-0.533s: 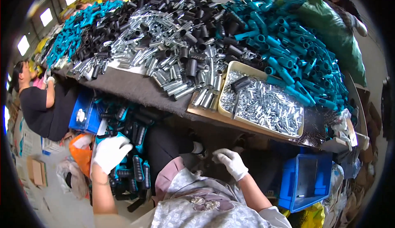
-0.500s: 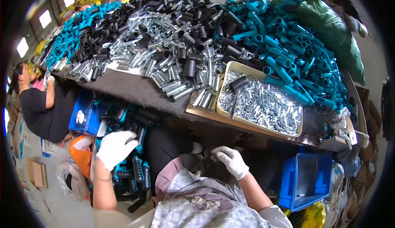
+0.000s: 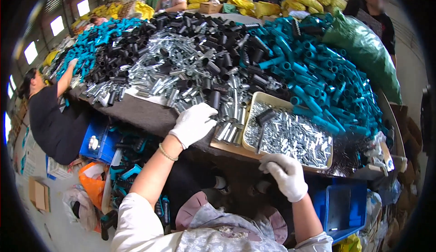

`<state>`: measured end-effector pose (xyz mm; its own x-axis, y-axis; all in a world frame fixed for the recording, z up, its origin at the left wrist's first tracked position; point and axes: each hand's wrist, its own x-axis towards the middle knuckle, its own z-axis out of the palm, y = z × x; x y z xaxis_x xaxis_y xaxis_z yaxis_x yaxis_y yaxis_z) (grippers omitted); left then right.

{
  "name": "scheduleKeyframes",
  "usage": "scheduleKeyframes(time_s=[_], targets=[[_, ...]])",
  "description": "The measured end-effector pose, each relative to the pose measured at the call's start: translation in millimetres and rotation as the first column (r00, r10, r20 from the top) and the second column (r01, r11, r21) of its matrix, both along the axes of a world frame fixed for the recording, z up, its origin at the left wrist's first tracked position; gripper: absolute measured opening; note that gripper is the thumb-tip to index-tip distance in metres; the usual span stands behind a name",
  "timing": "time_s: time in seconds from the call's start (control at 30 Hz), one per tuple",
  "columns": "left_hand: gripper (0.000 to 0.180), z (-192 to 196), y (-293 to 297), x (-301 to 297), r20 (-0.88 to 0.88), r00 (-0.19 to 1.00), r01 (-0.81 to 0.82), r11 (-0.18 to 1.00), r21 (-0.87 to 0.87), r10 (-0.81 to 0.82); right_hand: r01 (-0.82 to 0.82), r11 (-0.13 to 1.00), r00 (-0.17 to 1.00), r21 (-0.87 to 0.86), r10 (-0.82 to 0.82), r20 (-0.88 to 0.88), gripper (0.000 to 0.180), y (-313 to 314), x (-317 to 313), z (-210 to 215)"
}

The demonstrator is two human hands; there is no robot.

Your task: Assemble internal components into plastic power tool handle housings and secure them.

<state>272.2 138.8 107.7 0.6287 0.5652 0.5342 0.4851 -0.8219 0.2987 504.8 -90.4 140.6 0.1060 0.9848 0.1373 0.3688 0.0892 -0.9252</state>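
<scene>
My left hand, in a white glove, reaches over the table's front edge to the pile of shiny metal tubes. Its fingers are apart, at the lower end of a black sleeve; whether they touch it I cannot tell. My right hand, also gloved, hovers at the front edge of a cream tray of small metal pins. Its fingers are curled together, and anything inside them is hidden. A black-headed tool lies on the pins. Beside the tray stand several metal tubes.
Teal tubular parts are heaped at the right, by a green sack. A blue crate stands low at right, another blue crate at left. Teal-and-black handles lie below the table. A co-worker reaches into the teal pile.
My left hand has risen from the black handles below the table to the metal tubes. My right hand has moved right, toward the tray. The view has tilted up; the left co-worker's arm now reaches out.
</scene>
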Motion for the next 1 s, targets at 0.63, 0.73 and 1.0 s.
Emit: scheduleKeyframes(time_s=[0.63, 0.73, 1.0], targets=[[0.018, 15.8, 227.5, -14.0, 0.066, 0.915, -0.240, 0.668, -0.705, 0.399, 0.213, 0.976, 0.537, -0.054, -0.070, 0.841, 0.031, 276.0, -12.1, -6.5], [0.022, 25.4, 196.9, -42.0, 0.408, 0.778, 0.184, 0.448, -0.875, 0.478, 0.266, 0.960, 0.565, -0.089, -0.080, 0.821, 0.029, 285.6, -13.6, -7.2], [0.052, 29.8, 25.0, -68.1, 0.647, 0.672, 0.506, 0.414, -0.756, 0.361, 0.328, 0.937, 0.804, -0.119, -0.211, 0.555, 0.057, 273.3, -6.2, 17.3]])
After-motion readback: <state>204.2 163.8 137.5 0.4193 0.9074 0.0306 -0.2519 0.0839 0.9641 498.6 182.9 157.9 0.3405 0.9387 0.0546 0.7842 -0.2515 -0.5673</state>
